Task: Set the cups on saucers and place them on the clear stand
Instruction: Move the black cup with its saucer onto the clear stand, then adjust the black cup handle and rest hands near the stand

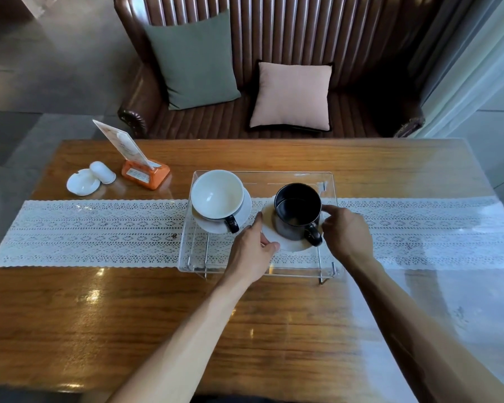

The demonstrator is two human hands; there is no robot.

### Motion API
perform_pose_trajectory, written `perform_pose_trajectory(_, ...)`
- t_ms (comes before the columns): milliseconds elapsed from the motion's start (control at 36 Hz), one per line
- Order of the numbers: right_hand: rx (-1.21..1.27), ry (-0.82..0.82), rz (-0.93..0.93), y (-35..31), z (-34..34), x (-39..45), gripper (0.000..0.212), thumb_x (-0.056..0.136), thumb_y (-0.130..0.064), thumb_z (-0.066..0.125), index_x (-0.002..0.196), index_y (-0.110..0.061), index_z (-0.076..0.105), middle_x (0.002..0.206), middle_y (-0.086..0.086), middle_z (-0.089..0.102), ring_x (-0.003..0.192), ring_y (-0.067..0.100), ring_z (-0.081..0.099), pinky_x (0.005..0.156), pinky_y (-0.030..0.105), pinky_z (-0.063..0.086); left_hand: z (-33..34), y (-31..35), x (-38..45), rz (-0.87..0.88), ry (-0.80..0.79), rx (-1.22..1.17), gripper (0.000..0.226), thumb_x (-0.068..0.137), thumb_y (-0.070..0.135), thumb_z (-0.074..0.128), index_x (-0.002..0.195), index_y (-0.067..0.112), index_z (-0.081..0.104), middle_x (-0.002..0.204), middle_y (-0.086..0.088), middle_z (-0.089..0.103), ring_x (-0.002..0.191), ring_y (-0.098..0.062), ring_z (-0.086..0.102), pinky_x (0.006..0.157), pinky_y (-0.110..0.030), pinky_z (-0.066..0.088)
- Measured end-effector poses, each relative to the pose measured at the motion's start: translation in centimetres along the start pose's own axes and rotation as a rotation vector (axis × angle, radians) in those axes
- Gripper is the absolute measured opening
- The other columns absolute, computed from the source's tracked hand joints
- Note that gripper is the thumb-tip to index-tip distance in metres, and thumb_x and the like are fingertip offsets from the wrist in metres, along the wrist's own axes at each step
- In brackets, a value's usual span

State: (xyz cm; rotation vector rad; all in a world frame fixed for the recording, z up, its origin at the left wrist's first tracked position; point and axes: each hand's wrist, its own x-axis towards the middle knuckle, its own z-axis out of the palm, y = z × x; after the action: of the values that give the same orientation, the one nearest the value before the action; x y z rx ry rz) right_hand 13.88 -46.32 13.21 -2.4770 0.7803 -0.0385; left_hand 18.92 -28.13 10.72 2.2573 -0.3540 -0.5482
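- Head view: black cup (297,212) sits on its white saucer (288,242), on the right half of the clear stand (329,181).
- L hand (252,251) pinches the saucer rim at 8 o'clock. R hand (346,231) is at 3 o'clock; fingertips are by the rim, can't tell if they grip.
- Cup handle points to 5 o'clock, twd the R hand.
- White cup (217,194) w/ its saucer (245,209) is on the left half, near but apart.
- I think both hands just need to let go.

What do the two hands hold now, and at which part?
Both hold the white saucer under the black mug: left hand at its left rim, right hand at its right rim.
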Motion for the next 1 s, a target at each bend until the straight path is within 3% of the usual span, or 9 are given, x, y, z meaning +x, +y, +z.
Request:
perform_pose_trajectory(167, 0.003, -0.003, -0.028, -0.1, -0.3, 1.7, 0.042, 0.088, -0.003, 0.052, 0.121, -0.021, 0.07, 0.098, 0.012, 0.077, 0.09, 0.035, 0.069, 0.06, 0.03, 0.045, 0.4, 0.3, 0.9, -0.014, 0.025, 0.028, 0.08, 0.09, 0.028, 0.068, 0.153, 0.013, 0.02, 0.087, -0.001, 0.063, 0.087, -0.017, 0.06, 0.076, -0.028, 0.045)
perform_pose_trajectory(333, -0.008, -0.008, -0.054, -0.3, -0.7, 2.7, 0.042, 0.088, -0.001, 0.053, 0.121, -0.02, 0.07, 0.096, 0.012, 0.077, 0.085, 0.034, 0.069, 0.058, 0.03, 0.044, 0.7, 0.7, 1.4, -0.029, 0.037, 0.053, 0.082, 0.091, 0.029, 0.066, 0.153, 0.011, 0.017, 0.085, 0.0, 0.062, 0.088, -0.019, 0.061, 0.081, -0.036, 0.052)
perform_pose_trajectory(472, -0.014, 0.005, -0.08, -0.4, -0.8, 3.2, 0.041, 0.089, -0.001, 0.052, 0.12, -0.02, 0.071, 0.098, 0.017, 0.077, 0.086, 0.039, 0.069, 0.062, 0.04, 0.055, 0.7, 1.0, 1.9, -0.037, 0.053, 0.074, 0.081, 0.092, 0.031, 0.064, 0.154, 0.011, 0.016, 0.084, 0.006, 0.06, 0.086, -0.015, 0.058, 0.079, -0.035, 0.051)
perform_pose_trajectory(583, -0.045, 0.013, -0.095, -0.2, -0.7, 3.8, 0.038, 0.092, -0.004, 0.052, 0.121, -0.021, 0.07, 0.102, 0.014, 0.077, 0.088, 0.037, 0.07, 0.058, 0.033, 0.048, 0.7, 1.3, 2.3, -0.042, 0.055, 0.067, 0.08, 0.092, 0.031, 0.064, 0.154, 0.011, 0.016, 0.089, 0.001, 0.064, 0.093, -0.019, 0.061, 0.083, -0.041, 0.053)
perform_pose_trajectory(722, -0.109, 0.021, -0.072, -0.2, -0.8, 4.2, 0.036, 0.095, -0.012, 0.052, 0.123, -0.028, 0.067, 0.105, 0.011, 0.076, 0.088, 0.036, 0.069, 0.06, 0.036, 0.052, 0.9, 1.3, 2.6, -0.034, 0.058, 0.072, 0.079, 0.093, 0.031, 0.063, 0.153, 0.01, 0.016, 0.088, 0.002, 0.064, 0.096, -0.021, 0.061, 0.083, -0.045, 0.053)
perform_pose_trajectory(917, -0.076, 0.117, -0.133, 0.5, -0.9, 2.8, 0.038, 0.096, -0.009, 0.053, 0.129, -0.022, 0.063, 0.122, 0.01, 0.069, 0.094, 0.035, 0.068, 0.06, 0.033, 0.049, 0.9, 1.3, 1.9, -0.025, 0.082, 0.047, 0.08, 0.092, 0.032, 0.063, 0.155, 0.015, 0.016, 0.096, 0.0, 0.065, 0.098, -0.019, 0.059, 0.083, -0.036, 0.05)
perform_pose_trajectory(1000, 0.04, 0.177, -0.123, 1.8, -1.0, 0.9, 0.038, 0.096, -0.013, 0.053, 0.132, -0.021, 0.061, 0.128, 0.008, 0.064, 0.105, 0.034, 0.061, 0.072, 0.038, 0.052, 1.1, 1.1, 0.3, 0.022, 0.106, -0.013, 0.078, 0.092, 0.032, 0.063, 0.154, 0.028, 0.015, 0.1, 0.001, 0.06, 0.096, -0.014, 0.057, 0.08, -0.028, 0.044)
